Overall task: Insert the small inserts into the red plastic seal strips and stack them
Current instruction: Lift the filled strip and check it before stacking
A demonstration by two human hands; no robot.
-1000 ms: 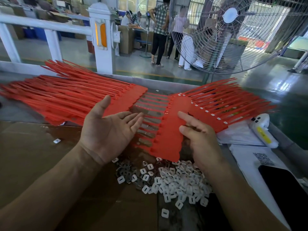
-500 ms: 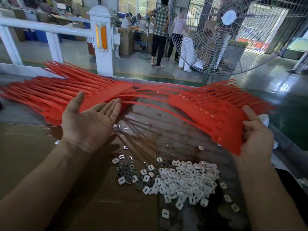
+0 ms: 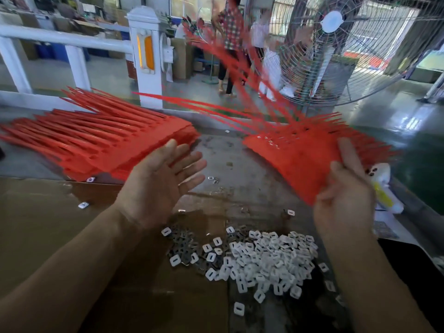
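My right hand [image 3: 346,188] grips the near edge of a red sheet of seal strips [image 3: 295,162], lifted off the table at the right. Its long tails are blurred and swing up and to the left in the air. My left hand [image 3: 161,179] hovers palm up with straight fingers, holding nothing, just in front of a stack of red seal strips [image 3: 101,140] lying at the left. A heap of small white inserts [image 3: 259,258] and darker metal ones lies on the table between my forearms.
Brown cardboard [image 3: 48,224] covers the table's left part. A white device with a yellow label [image 3: 384,188] lies at the right beside papers. Behind the table stand a white railing post [image 3: 146,56] and a large floor fan [image 3: 336,44]. People stand farther back.
My right hand carried the red sheet from the table's middle to the right and lifted it; its tails now whip upward. My left hand stayed open, drifting left and then back toward the middle.
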